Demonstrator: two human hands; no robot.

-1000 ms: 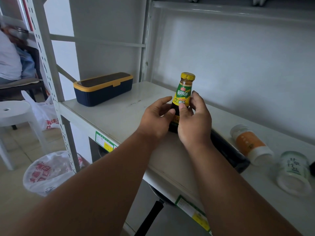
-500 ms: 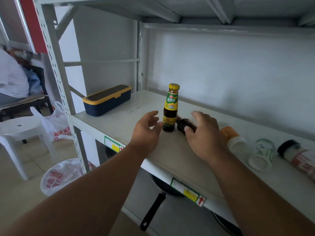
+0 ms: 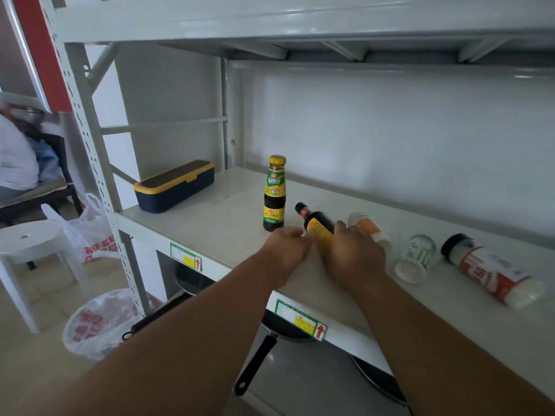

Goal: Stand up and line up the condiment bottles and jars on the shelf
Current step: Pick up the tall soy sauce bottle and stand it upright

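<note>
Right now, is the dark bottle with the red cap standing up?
No, tipped: the dark bottle leans, red cap up-left, in the right hand.

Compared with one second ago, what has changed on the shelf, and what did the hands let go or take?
Both hands released the yellow-capped bottle, which now stands alone. The right hand moved to the dark bottle and grips it, cap end tilted up; the left hand reaches beside it. The orange jar, glass jar, white bottle and blue box stayed put.

Left hand (image 3: 287,250), right hand (image 3: 354,256): both bare. Forearms bare up to frame edge, no sleeves, watch, rings or gloves visible.
</note>
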